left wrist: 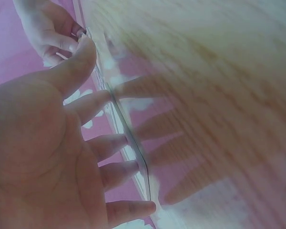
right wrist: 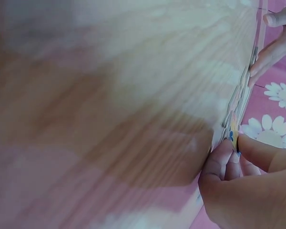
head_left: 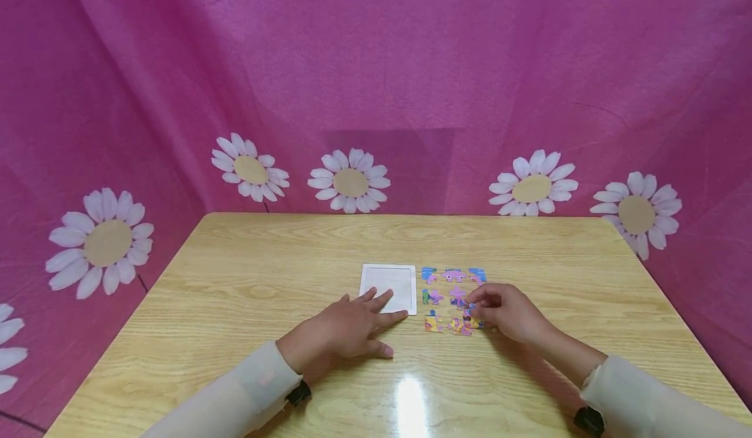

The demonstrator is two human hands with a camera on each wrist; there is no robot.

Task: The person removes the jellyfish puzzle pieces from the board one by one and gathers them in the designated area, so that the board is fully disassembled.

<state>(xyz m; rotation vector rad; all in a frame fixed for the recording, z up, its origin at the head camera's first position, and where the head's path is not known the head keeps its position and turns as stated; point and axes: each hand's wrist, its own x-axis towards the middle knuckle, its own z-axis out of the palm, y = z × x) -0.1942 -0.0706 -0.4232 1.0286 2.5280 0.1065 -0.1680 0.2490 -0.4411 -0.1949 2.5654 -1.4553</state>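
Note:
Fingers spread and straight, my left hand (head_left: pixel 352 326) rests on the lower part of a shallow white puzzle tray (head_left: pixel 413 281). The left wrist view has the same hand with its fingertips along the tray's edge. To the tray's right lie several colourful jigsaw pieces (head_left: pixel 453 275), loosely laid out in rows in pink, blue and yellow. My right hand (head_left: pixel 513 312) is at the right side of these pieces. Between thumb and fingers it pinches a yellow and blue jigsaw piece (right wrist: pixel 234 136), tilted up in the right wrist view. The right fingers partly hide the pieces beneath them.
Both hands work over a light wooden table (head_left: pixel 282 262). A pink curtain (head_left: pixel 376 66) with white daisies hangs behind the table and along its sides. Bright light reflects off the tabletop near the front.

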